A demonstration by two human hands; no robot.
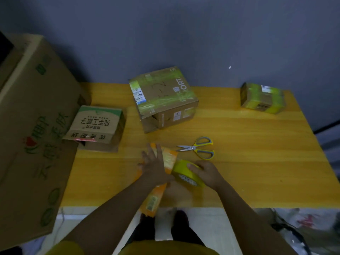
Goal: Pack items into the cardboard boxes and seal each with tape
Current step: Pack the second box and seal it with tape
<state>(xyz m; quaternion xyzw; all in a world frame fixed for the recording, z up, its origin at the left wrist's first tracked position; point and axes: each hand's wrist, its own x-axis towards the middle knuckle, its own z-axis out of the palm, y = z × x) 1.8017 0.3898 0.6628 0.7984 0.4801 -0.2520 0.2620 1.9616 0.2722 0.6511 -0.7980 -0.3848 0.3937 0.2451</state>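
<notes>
A long orange box (156, 197) lies on the yellow wooden table (248, 162), reaching over its near edge. My left hand (155, 163) presses flat on the box's top, fingers straight. My right hand (207, 173) grips a yellow tape roll (185, 174) held against the box's right side. Grey-and-yellow scissors (199, 148) lie just beyond the roll. A taped cardboard box (163, 98) stands at the table's back centre. A smaller taped box (263, 98) sits at the back right.
A small printed carton (96, 126) with an open front flap sits at the table's left. A very large cardboard box (31, 129) stands left of the table. A wall rises behind. My legs show below the table's near edge.
</notes>
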